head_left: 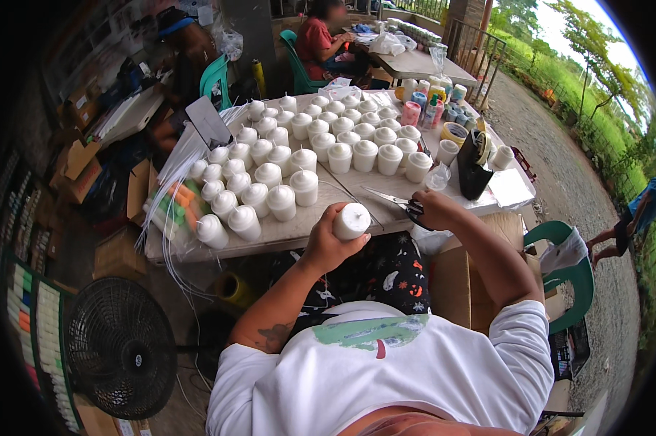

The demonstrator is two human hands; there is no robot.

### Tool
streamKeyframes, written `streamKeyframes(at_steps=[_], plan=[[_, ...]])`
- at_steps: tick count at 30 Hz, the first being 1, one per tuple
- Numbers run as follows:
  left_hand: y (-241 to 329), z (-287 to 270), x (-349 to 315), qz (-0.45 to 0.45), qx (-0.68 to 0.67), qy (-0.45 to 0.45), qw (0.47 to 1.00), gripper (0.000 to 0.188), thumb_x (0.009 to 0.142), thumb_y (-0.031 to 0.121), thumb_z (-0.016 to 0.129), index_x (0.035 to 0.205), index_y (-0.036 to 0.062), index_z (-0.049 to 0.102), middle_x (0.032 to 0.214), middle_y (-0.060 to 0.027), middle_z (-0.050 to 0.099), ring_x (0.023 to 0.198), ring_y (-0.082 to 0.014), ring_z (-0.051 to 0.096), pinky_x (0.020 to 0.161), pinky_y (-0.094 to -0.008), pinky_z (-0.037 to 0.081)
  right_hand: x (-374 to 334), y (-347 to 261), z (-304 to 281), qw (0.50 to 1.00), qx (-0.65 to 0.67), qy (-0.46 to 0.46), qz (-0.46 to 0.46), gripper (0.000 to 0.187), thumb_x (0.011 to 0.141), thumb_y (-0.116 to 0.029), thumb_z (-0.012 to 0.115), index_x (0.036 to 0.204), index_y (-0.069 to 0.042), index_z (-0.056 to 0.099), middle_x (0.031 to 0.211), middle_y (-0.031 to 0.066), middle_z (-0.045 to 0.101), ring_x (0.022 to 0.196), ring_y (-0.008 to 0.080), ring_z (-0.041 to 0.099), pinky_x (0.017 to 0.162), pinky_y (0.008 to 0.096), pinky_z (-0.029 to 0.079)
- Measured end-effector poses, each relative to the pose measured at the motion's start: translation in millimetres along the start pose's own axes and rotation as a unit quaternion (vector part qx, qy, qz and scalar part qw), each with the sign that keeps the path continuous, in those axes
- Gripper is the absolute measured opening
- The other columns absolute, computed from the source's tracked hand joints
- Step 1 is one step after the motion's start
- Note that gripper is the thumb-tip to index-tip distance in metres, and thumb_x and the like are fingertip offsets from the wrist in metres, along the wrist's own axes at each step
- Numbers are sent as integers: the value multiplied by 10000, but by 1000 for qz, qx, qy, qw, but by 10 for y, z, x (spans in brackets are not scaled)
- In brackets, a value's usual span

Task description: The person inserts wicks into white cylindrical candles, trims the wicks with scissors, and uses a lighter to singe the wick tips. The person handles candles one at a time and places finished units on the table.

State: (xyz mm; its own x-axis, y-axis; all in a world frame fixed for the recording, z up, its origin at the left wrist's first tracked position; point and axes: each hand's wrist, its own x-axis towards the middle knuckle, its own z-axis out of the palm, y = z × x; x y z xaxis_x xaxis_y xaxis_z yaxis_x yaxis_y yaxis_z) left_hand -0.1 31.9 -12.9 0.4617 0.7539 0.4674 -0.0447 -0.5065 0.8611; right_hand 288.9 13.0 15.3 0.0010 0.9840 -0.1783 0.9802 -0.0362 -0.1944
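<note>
Passage to the far and left sides is blocked by closely ranked white, dome-topped cylinders (268, 175); the right is obstructed by a bulky black tape dispenser (472, 174). Between the cylinders and the silver-bladed scissors (390, 197), pale tabletop (358, 183) can be crossed.

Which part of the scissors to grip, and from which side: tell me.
Best gripped, I'd judge, by the dark handles of the scissors, coming from the person's right. The slim metal blades point left and slightly away from the body, so the right side keeps fingers behind them. The right hand holds them at that end.
</note>
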Motion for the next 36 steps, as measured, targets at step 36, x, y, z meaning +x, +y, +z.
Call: streamKeyframes(at_steps=[36], plan=[[468, 8, 193, 179, 152, 8, 972, 611, 596, 96, 781, 1153, 102, 533, 1027, -140, 610, 923, -344, 622, 799, -421, 522, -1195, -1190, -51, 657, 567, 349, -353, 538, 930, 60, 480, 1387, -76, 230, 1264, 177, 506, 1176, 231, 546, 946, 308, 447]])
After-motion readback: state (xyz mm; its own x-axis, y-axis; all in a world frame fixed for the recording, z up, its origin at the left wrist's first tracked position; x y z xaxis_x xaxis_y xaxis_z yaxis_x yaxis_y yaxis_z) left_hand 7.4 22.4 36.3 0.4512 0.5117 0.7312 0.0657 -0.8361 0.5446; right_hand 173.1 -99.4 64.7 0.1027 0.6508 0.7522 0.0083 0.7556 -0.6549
